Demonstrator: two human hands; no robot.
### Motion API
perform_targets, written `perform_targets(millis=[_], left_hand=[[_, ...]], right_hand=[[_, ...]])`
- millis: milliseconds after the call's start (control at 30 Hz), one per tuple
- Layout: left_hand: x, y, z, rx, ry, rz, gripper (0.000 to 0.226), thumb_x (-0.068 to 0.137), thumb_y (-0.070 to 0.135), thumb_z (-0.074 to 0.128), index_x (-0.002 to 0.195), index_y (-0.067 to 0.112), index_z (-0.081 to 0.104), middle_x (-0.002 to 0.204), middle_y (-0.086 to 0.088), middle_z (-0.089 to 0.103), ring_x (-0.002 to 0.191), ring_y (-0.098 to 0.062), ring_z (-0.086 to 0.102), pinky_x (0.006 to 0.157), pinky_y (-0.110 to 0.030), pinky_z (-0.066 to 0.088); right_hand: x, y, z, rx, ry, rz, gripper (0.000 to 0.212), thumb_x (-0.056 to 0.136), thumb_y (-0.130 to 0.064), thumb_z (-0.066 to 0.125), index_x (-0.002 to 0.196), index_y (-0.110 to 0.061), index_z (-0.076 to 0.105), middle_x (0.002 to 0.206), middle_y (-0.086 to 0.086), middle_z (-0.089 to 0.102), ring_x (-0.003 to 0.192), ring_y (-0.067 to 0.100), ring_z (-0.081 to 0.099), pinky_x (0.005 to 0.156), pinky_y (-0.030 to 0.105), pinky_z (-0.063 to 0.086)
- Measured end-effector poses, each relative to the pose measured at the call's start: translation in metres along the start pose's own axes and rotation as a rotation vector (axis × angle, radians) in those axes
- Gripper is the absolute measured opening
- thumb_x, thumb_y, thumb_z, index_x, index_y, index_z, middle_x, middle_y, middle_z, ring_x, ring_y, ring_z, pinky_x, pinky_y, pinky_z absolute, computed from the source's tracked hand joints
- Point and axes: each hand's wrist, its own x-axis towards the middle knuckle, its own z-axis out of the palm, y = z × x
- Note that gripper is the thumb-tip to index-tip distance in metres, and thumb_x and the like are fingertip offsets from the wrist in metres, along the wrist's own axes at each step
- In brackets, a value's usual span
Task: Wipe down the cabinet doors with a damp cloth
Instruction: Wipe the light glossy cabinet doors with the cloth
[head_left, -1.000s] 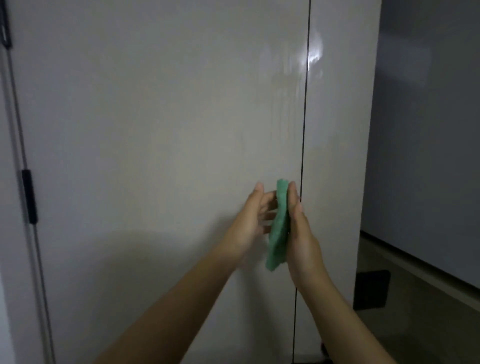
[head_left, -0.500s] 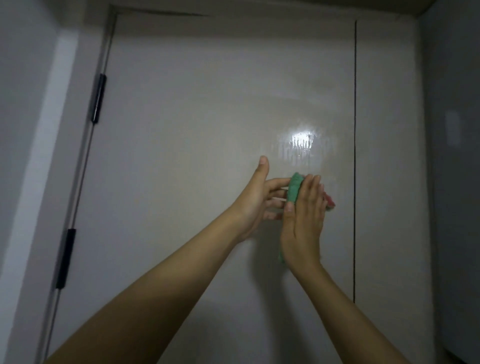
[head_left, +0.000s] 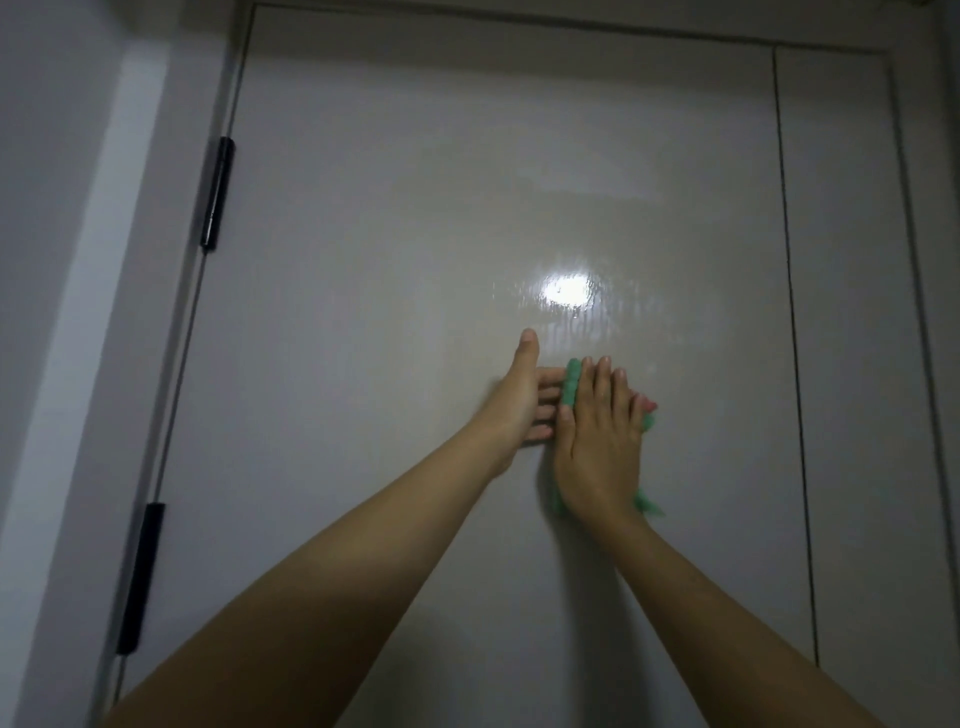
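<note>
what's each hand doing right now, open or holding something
Left hand: open, fingers straight, tips by the green cloth's edge.
Right hand: open, flat, pressing the cloth against the cabinet door.

Glossy pale cabinet door (head_left: 415, 260), upright, two black hinges (head_left: 217, 192) on its left edge. Green cloth (head_left: 571, 382) lies flat against its surface, below a light reflection (head_left: 566, 290).

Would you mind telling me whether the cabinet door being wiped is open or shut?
Shut. The cabinet door lies flush with the neighbouring panel, only a thin straight seam between them.
</note>
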Motion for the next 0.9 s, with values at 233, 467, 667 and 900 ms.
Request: perform_targets(millis=[233,467,667,900], left_hand=[[0.021,-0.009,-0.039,0.450,0.350,0.507,0.047,0.101,0.044,0.024,0.085,0.026,0.064,0.096,0.001,0.064,0.095,-0.018,0.060,0.090,-0.033,0.046],[0.061,0.006,-0.087,0.832,0.764,0.629,0.025,0.092,0.027,0.044,0.095,0.020,0.068,0.107,0.004,0.055,0.107,-0.020,0.044,0.082,-0.025,0.021],[0.072,0.020,-0.122,0.996,0.810,0.771,0.047,0.078,0.029,0.038,0.116,0.016,0.061,0.133,-0.004,0.047,0.127,-0.021,0.035,0.102,-0.030,0.014],[0.068,0.027,-0.158,1.112,0.800,0.750,0.061,0.082,0.033,0.029,0.137,0.015,0.048,0.150,-0.006,0.037,0.139,-0.021,0.026,0.114,-0.033,0.006]], right_hand=[[0.028,0.022,-0.002,-0.261,-0.021,-0.381,0.058,0.100,-0.044,0.011,0.152,-0.019,0.003,0.159,0.004,0.000,0.148,0.021,-0.003,0.119,0.039,-0.003],[0.145,0.001,-0.019,-0.256,0.183,-0.185,0.062,0.097,-0.043,0.009,0.152,-0.015,0.004,0.160,0.006,0.000,0.147,0.019,-0.007,0.118,0.037,-0.011],[0.106,0.017,-0.011,-0.277,0.084,-0.632,0.057,0.100,-0.039,0.020,0.150,-0.011,0.023,0.156,0.007,0.022,0.146,0.021,0.014,0.119,0.040,0.008],[0.186,-0.014,-0.018,-0.166,0.244,-0.136,0.067,0.094,-0.043,0.010,0.152,-0.010,0.013,0.160,0.010,0.012,0.148,0.024,0.008,0.119,0.037,-0.001]])
